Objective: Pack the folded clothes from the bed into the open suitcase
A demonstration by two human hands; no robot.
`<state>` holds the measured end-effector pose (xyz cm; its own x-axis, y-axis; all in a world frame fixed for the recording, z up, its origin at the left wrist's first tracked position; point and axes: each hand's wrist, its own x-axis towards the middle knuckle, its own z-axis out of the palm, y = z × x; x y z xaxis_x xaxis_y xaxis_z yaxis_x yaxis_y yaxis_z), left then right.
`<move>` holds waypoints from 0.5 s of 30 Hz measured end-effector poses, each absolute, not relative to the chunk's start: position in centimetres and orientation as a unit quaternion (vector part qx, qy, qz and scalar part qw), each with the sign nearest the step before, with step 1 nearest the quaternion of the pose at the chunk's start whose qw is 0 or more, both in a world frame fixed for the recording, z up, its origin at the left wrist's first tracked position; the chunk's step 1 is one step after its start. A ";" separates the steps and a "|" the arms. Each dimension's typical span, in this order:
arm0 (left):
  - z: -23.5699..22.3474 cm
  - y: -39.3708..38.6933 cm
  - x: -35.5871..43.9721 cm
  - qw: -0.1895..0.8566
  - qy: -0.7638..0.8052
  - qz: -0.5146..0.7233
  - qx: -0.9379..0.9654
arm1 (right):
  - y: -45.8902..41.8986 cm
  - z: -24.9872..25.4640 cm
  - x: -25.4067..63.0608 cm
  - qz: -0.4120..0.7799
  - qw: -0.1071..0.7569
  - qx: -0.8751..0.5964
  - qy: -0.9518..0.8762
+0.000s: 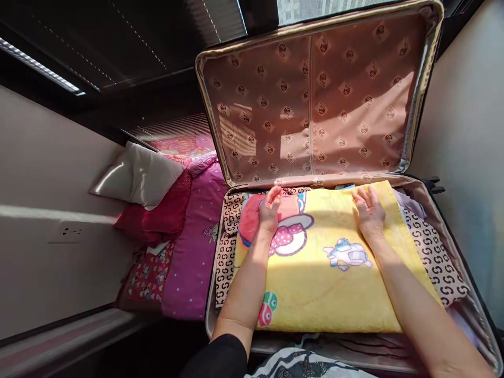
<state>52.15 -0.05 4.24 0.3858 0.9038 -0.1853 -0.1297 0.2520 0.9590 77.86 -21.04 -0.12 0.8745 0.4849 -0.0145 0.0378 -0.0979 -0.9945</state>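
A yellow blanket (315, 294) with cartoon prints lies folded flat in the open suitcase (212, 294). My left hand (270, 210) is at its upper left part, over the red and pink print, with the fingers stretched toward the far edge. Near the upper right corner, my right hand (370, 212) touches the blanket with its fingers apart and slightly bent. Neither hand visibly grips anything. Under the blanket, a beige patterned cloth (433, 252) sticks out at the left and right sides.
The suitcase's lid (315, 105), lined in patterned pink fabric, stands raised behind. To the left are a purple quilt (192, 252), a red cushion (153, 220) and a pale pillow (137, 176). White walls (472, 131) stand close on both sides.
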 end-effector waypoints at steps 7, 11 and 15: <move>7.0 3.5 49.7 0.833 0.337 0.412 0.151 | -22.3 2.8 82.1 0.359 0.817 -0.451 -0.002; 10.1 2.2 51.8 0.801 0.419 0.398 0.158 | -21.2 6.2 81.3 0.363 0.781 -0.508 0.005; 12.4 -0.4 54.3 0.723 0.458 0.377 0.354 | -20.1 9.1 80.8 0.369 0.745 -0.555 0.035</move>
